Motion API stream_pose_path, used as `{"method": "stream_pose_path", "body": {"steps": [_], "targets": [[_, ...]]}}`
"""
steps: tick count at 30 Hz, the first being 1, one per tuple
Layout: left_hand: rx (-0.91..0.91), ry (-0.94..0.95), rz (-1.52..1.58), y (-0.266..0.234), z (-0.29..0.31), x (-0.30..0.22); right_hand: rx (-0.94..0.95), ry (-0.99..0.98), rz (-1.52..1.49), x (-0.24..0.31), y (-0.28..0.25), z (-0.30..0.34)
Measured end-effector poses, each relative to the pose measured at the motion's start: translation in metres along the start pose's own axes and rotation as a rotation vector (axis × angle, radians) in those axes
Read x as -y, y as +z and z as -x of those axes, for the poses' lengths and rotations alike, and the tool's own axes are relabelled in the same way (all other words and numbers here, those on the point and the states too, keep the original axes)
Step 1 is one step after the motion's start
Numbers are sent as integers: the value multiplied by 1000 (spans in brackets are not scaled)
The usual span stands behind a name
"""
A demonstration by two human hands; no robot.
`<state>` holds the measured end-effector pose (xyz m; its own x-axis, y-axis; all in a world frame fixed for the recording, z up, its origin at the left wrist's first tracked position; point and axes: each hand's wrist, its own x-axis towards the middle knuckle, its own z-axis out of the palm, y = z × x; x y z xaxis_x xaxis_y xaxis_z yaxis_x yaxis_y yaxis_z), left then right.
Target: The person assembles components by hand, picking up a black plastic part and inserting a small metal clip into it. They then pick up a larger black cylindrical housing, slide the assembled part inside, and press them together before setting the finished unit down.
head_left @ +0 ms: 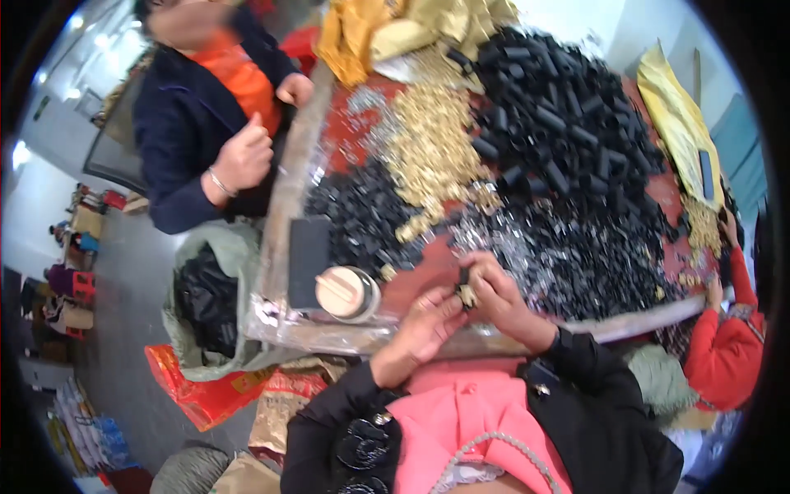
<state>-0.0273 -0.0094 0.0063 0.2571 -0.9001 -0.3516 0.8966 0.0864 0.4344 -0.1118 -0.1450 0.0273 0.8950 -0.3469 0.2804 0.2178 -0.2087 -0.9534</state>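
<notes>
At the table's near edge my two hands meet in front of my body. My left hand (429,323) is closed, its thumb and fingertips pinching a small gold-coloured piece (468,296). Just above that piece, a small black part (465,277) is gripped by my right hand (500,300), its fingers curled. The two parts appear to touch; their exact fit is hidden by my fingers. Beyond my hands lie loose small black parts (576,272), clear shiny bits (494,239) and a heap of gold-coloured pieces (428,140).
Black tubes (559,107) form a tall pile at the back right. A round lidded container (344,293) stands by a black box (309,262) on the left. A green sack (247,280) leans by the table. Co-workers (185,140) are at the left and right sides.
</notes>
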Motion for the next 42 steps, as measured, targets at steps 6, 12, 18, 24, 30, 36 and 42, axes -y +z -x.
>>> {"method": "stream_pose_path", "body": {"steps": [6,12,18,24,30,36,42], "targets": [[18,-1,19,0,-6,-7,14,0,-13,-6,-6,-10],[4,-39,84,-8,-13,-6,-18,126,-202,-21,-4,-8],[-2,-28,90,-8,-11,-5,-22,160,-207,-23,-2,-5],[-32,8,75,-7,-11,-4,-57,13,41,-20,1,-4],[-39,-36,87,-8,-9,-4,21,110,16,-20,-4,-7],[-52,-18,105,-8,-9,-1,-50,134,27,-20,5,-1],[-69,-55,16,-6,-8,-7,-106,343,-167,-15,9,3]]}}
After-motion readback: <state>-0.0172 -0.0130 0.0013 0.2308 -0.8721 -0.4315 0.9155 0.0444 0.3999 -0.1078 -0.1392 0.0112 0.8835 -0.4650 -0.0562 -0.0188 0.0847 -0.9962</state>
